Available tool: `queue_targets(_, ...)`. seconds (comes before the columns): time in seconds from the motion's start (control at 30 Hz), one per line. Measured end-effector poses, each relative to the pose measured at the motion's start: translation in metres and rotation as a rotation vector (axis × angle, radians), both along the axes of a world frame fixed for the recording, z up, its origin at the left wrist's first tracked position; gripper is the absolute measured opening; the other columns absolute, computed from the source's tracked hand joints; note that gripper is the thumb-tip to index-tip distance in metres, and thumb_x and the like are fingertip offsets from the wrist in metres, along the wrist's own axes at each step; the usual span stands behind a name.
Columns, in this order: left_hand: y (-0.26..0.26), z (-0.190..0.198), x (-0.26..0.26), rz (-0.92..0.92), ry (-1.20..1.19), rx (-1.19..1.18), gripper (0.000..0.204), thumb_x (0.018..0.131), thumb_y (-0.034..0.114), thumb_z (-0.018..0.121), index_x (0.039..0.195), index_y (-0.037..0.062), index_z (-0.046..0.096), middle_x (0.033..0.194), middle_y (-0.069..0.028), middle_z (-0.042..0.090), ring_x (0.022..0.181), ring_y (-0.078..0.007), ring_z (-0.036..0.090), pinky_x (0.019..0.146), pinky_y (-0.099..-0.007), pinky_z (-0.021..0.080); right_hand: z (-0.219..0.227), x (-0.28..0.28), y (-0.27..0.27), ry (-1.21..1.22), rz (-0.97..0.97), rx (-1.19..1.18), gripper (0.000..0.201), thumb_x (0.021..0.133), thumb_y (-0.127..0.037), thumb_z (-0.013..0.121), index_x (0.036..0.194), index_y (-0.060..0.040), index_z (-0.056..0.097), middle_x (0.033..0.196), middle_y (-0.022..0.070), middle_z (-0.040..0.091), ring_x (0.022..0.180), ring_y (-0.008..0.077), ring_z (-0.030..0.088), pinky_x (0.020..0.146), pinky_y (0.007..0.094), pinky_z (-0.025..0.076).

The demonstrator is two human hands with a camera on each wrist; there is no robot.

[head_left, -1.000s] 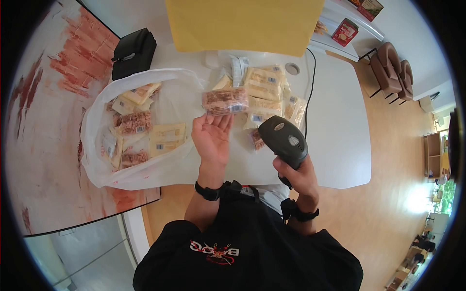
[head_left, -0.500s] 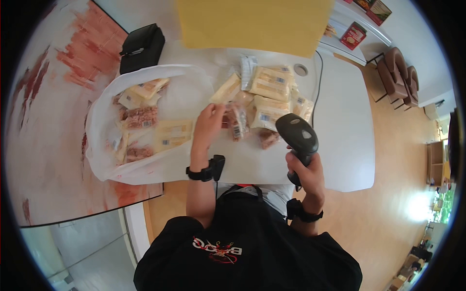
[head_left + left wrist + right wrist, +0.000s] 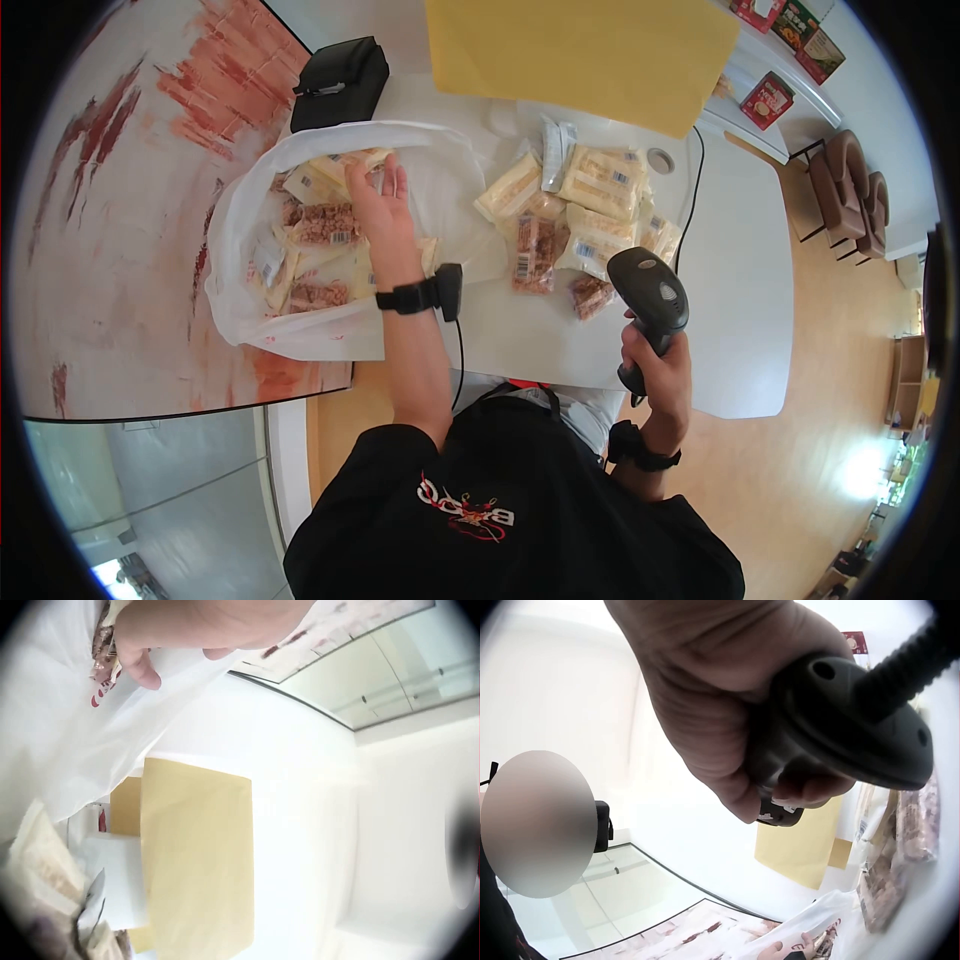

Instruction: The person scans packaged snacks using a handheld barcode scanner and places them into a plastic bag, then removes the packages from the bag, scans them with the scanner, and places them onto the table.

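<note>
My left hand (image 3: 385, 218) is over the white plastic bag (image 3: 235, 215), its fingers spread beside a cream packet (image 3: 325, 180) and a reddish packet (image 3: 328, 226). In the left wrist view the hand (image 3: 206, 626) has its thumb pointing down near a reddish packet (image 3: 103, 656); whether it touches is unclear. My right hand (image 3: 665, 375) grips the handle of a black handheld scanner (image 3: 655, 295), also plain in the right wrist view, where fingers curl round the scanner (image 3: 847, 724). Left of the scanner lies a reddish packet (image 3: 534, 255) against a pile of cream packets (image 3: 603, 182).
A black case (image 3: 342, 85) stands behind the bag. A yellow sheet (image 3: 580, 60) covers the table's back edge. Right of the pile are a tape roll (image 3: 660, 160) and a black cable (image 3: 696, 185). Red boxes (image 3: 768, 100) stand on a shelf at back right.
My left hand let go of the reddish packet by the pile, then moved left over the bag. The right hand still holds the scanner. The head view has shifted.
</note>
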State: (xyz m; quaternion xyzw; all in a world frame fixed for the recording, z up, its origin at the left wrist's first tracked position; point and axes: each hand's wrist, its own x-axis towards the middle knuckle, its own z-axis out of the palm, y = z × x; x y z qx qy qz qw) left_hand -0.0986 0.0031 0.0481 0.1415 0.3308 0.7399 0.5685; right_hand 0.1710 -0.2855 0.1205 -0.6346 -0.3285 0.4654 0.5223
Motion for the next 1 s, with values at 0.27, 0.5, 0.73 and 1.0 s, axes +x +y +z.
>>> queue_targets(0.27, -0.008, 0.011, 0.012, 0.324, -0.057, -0.288, 0.047, 0.085, 0.028, 0.070, 0.121, 0.0045, 0.051, 0.114, -0.0052, 0.056, 0.100, -0.0171, 0.060, 0.085, -0.0313, 0.047, -0.001, 0.002, -0.002, -0.017, -0.005, -0.032, 0.028, 0.087, -0.019, 0.072, 0.105, -0.0004, 0.062, 0.069, -0.0013, 0.057, 0.059, 0.0063, 0.052, 0.055, 0.0230, 0.041)
queue_targets(0.5, -0.082, 0.019, 0.049, 0.453, 0.373, -0.135, 0.029, 0.090, 0.017, 0.061, 0.114, 0.0027, 0.055, 0.115, -0.0085, 0.056, 0.103, -0.0192, 0.056, 0.087, -0.0316, 0.045, -0.001, 0.005, -0.003, -0.024, 0.041, -0.046, 0.031, 0.086, -0.016, 0.072, 0.110, 0.0004, 0.059, 0.073, -0.0004, 0.057, 0.060, 0.0066, 0.052, 0.057, 0.0233, 0.041)
queue_targets(0.73, -0.111, 0.044, 0.069, 0.130, 0.210, 0.186, 0.042, 0.090, 0.005, 0.054, 0.131, 0.0023, 0.044, 0.121, -0.0129, 0.056, 0.109, -0.0204, 0.055, 0.096, -0.0325, 0.046, -0.004, 0.004, -0.008, 0.052, 0.103, 0.004, 0.031, 0.086, -0.012, 0.072, 0.111, 0.0000, 0.059, 0.077, 0.0002, 0.059, 0.063, 0.0061, 0.053, 0.057, 0.0219, 0.043)
queue_targets(1.0, -0.121, 0.034, 0.080, -0.311, 0.308, 0.328, 0.051, 0.088, 0.003, 0.050, 0.139, -0.0003, 0.041, 0.131, -0.0127, 0.054, 0.115, -0.0208, 0.056, 0.100, -0.0345, 0.046, 0.006, -0.004, -0.011, 0.105, 0.072, 0.130, 0.028, 0.085, -0.008, 0.073, 0.110, -0.0008, 0.061, 0.085, -0.0012, 0.061, 0.072, 0.0056, 0.053, 0.064, 0.0230, 0.044)
